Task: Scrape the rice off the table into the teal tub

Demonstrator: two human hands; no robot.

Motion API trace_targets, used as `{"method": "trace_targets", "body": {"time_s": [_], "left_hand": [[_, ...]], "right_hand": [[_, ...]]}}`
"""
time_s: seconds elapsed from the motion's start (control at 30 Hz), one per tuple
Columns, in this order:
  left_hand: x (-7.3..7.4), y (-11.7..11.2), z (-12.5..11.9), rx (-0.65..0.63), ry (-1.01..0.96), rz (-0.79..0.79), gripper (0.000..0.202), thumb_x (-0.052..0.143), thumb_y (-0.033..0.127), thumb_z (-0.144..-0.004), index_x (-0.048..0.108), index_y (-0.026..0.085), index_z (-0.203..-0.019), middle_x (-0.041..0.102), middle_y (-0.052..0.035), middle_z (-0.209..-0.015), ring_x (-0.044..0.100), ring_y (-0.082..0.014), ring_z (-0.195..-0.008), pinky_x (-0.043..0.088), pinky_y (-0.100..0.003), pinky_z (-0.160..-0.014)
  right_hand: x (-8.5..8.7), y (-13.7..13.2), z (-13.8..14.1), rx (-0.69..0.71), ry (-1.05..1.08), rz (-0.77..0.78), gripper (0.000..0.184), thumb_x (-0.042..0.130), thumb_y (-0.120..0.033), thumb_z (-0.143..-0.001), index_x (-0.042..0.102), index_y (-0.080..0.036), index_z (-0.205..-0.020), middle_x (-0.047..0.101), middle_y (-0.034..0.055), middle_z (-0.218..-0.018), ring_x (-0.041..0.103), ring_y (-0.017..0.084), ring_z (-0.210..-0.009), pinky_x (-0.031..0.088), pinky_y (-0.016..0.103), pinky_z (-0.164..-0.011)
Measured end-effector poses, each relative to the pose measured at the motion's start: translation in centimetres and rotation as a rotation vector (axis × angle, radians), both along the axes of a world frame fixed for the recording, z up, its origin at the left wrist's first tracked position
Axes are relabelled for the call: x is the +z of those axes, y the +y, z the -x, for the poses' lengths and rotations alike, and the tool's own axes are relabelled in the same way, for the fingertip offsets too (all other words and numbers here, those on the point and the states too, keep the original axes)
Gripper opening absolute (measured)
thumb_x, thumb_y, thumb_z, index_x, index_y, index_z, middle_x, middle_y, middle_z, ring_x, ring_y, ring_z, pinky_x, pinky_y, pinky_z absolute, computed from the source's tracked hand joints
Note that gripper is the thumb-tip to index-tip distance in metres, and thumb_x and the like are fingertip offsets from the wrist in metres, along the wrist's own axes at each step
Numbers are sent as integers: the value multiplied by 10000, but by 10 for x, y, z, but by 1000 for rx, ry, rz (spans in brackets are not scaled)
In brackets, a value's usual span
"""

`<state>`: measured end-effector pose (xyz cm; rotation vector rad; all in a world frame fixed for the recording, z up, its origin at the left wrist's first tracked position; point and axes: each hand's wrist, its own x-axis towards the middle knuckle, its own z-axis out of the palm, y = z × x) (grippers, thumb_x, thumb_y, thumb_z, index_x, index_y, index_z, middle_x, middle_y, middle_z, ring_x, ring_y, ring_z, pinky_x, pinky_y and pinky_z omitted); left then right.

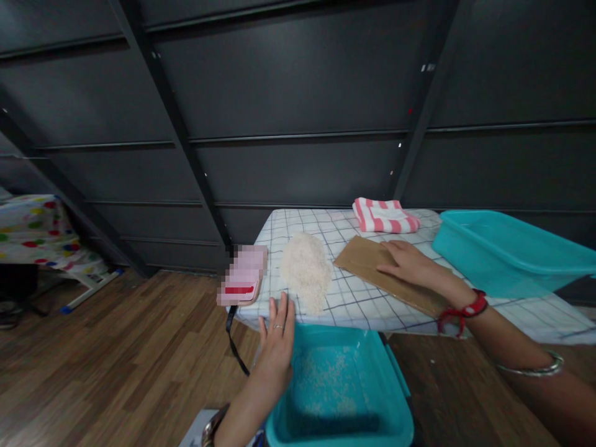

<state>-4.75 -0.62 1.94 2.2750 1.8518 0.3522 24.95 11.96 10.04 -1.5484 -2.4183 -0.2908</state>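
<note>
A pile of pale, rice-like grains (307,266) lies on the checked cloth of the table (367,313). My left hand (278,335) is open at the table's front edge, fingers stretched toward the pile, just beside a turquoise tub (335,372) below the edge. Scattered grains show on the tub's bottom. On a flat brown piece of cardboard (365,257) to the right of the pile, my right hand (414,266) rests open, palm down with fingers spread. Its underside is hidden.
A second turquoise tub (507,248) stands on the table's right end. Behind the cardboard lies a folded pink-and-white striped towel (384,215). A pink, partly blurred object (246,267) with a black strap sits at the left corner. Dark panels (298,167) rise behind the table.
</note>
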Motion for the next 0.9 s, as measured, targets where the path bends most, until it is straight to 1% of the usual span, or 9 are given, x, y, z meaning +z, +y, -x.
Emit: {"method": "trace_targets", "body": {"time_s": [0.07, 0.17, 0.23, 0.33, 0.4, 0.47, 0.6, 0.77, 0.9], "left_hand": [[1, 0, 0, 3, -7, 2, 1041, 277, -154, -466, -23, 200, -1397, -36, -92, -1455, -176, -242, -1273, 40, -588, -1045], [6, 1, -1, 4, 4, 15, 1020, 285, -149, -460, 50, 163, -1403, -25, -104, -1452, -187, -245, -1264, 39, -583, -1046], [10, 1, -1, 3, 16, 28, 1005, 283, -151, -465, 84, 158, -1401, -8, -109, -1453, -186, -249, -1262, 48, -587, -1044], [12, -2, -2, 3, 23, 49, 995, 254, -164, -466, 104, 162, -1393, 5, -111, -1453, -178, -246, -1262, 60, -579, -1050], [9, -6, -1, -9, 14, 48, 1008, 226, -172, -456, 84, 185, -1387, 1, -102, -1454, -170, -240, -1266, 65, -576, -1051], [3, -10, 1, -43, -13, 19, 1034, 209, -176, -449, 23, 243, -1376, -8, -79, -1456, -151, -239, -1277, 69, -587, -1046], [-6, -15, 4, -85, -67, -88, 1059, 207, -181, -459, -95, 330, -1336, -36, -43, -1463, -124, -243, -1296, 69, -608, -1036], [2, -7, 5, -73, -55, -34, 1013, 223, -180, -510, -83, 293, -1352, -4, -71, -1466, -128, -248, -1294, 78, -601, -1040], [12, 0, 7, -70, -56, 12, 1033, 246, -169, -488, -29, 291, -1370, 3, -66, -1466, -122, -246, -1296, 68, -593, -1041]], "right_hand": [[6, -10, 7, 65, 35, 6, 397, 472, -367, -832, 551, -120, -1132, 586, 160, -1125, 538, 279, -1042, 438, 428, -894], [4, -41, 28, 258, 69, 99, 379, 437, -329, -870, 533, -140, -1184, 547, 132, -1213, 504, 236, -1119, 427, 392, -930], [-5, -64, 41, 383, 41, 146, 423, 493, -309, -847, 497, -146, -1238, 507, 132, -1271, 453, 238, -1182, 408, 398, -958], [-31, -91, 54, 504, -7, 81, 521, 563, -220, -785, 452, -174, -1292, 424, 138, -1358, 271, 302, -1299, 300, 518, -1019], [-49, -105, 57, 485, -7, 41, 553, 483, -77, -766, 439, -188, -1306, 399, 131, -1380, 188, 294, -1326, 269, 536, -1028], [-64, -119, 55, 432, 26, 24, 666, 365, 37, -721, 398, -215, -1337, 357, 107, -1412, 124, 259, -1340, 267, 518, -1034], [-78, -139, 53, 312, 132, 46, 799, 272, 94, -678, 299, -278, -1385, 270, 64, -1459, 74, 226, -1344, 321, 482, -1013], [-70, -134, 54, 283, 131, 63, 713, 262, 84, -677, 389, -151, -1338, 408, 126, -1374, 191, 197, -1327, 313, 442, -1030], [-52, -118, 53, 353, 127, 148, 686, 292, 52, -676, 409, -138, -1325, 384, 113, -1394, 219, 197, -1321, 290, 425, -1047]]}}
